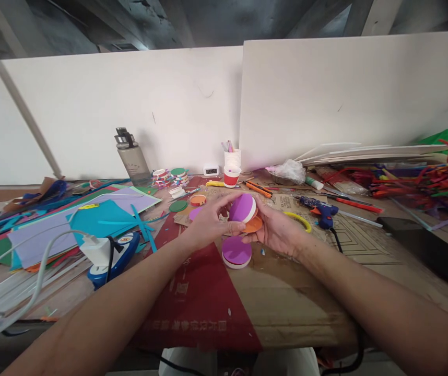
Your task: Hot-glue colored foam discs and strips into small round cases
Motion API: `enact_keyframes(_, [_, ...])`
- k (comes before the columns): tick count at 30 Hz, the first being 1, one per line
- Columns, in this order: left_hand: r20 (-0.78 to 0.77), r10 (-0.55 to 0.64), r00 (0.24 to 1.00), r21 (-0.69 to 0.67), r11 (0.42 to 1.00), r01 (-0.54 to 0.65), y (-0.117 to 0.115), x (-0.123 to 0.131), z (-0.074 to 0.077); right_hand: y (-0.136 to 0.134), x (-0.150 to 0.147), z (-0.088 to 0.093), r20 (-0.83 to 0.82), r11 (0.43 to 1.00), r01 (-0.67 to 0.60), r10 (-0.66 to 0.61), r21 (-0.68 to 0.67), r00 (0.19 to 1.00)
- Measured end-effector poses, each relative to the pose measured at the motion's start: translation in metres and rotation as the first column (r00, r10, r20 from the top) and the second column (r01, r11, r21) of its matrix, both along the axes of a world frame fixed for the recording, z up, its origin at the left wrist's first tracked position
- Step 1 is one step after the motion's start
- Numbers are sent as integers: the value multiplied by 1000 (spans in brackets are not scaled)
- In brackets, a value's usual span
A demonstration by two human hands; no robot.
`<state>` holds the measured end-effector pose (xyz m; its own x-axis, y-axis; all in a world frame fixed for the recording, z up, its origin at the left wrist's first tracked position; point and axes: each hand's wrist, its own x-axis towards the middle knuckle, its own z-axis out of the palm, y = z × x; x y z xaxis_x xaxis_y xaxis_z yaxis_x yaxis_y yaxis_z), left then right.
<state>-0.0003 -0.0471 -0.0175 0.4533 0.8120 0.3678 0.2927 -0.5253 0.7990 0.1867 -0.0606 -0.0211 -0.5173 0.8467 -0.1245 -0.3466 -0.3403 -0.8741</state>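
My left hand point(207, 223) and my right hand point(276, 230) meet above the middle of the table. Together they hold a round white ring capped with a purple disc point(243, 208), tilted on its edge. An orange disc point(254, 225) lies under it in my right hand's fingers. My left hand's fingers curl round the ring's left side. Below the hands a second purple-topped white ring point(236, 252) lies flat on the cardboard. Green point(178, 206), orange point(198, 199) and purple point(195, 213) discs lie just beyond my left hand.
A blue glue gun point(323, 211) and yellow ring point(299, 220) lie right of my hands. Coloured paper sheets point(91, 219), a charger and a blue tool point(114, 256) are at the left. A bottle point(132, 156), cups point(232, 169) and pipe cleaners point(427, 180) stand at the back.
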Motion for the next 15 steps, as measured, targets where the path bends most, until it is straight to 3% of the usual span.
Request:
enact_keyframes(5, [51,-68,996,-43,997,70,4,-3,-5,2,2,-2,35,997,65,-64,-31,997])
enact_keyframes(10, [73,-27,997,-62,998,32,6,-4,-9,3,4,1,178,980,195,-187,-34,966])
enact_keyframes(15, [251,67,966,-168,986,-25,10,-4,-9,7,7,5,161,924,375,-381,69,910])
